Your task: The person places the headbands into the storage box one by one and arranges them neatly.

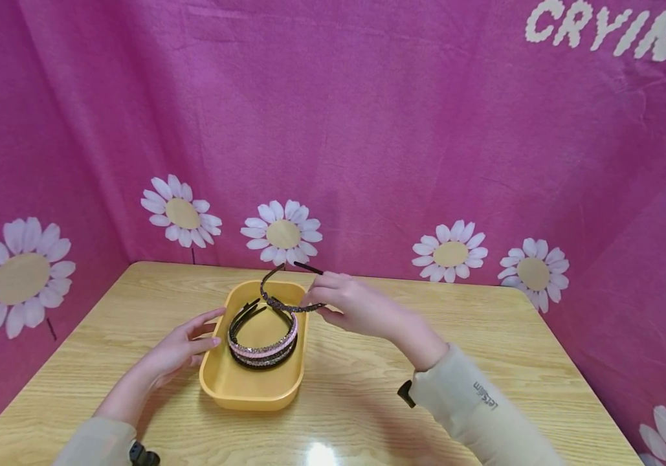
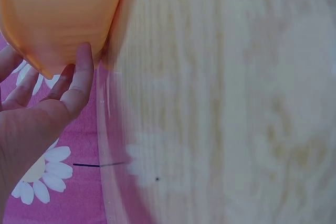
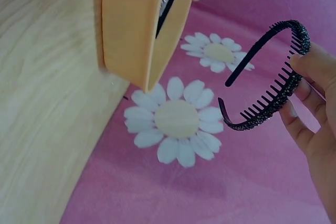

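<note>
My right hand pinches a dark, glittery headband by its band between thumb and fingers, above the right side of a yellow plastic bin. Comb teeth line its inner edge in the right wrist view, and its two ends point away from the hand. In the bin lie several headbands nested together, among them a pink one, black ones and glittery ones. At the bin's left side, my left hand touches the wall and rim with extended, spread fingers.
Bin and hands are over a light wooden table. A pink cloth with white daisies hangs behind the table and along both sides. Dark wrist straps show at the sleeves.
</note>
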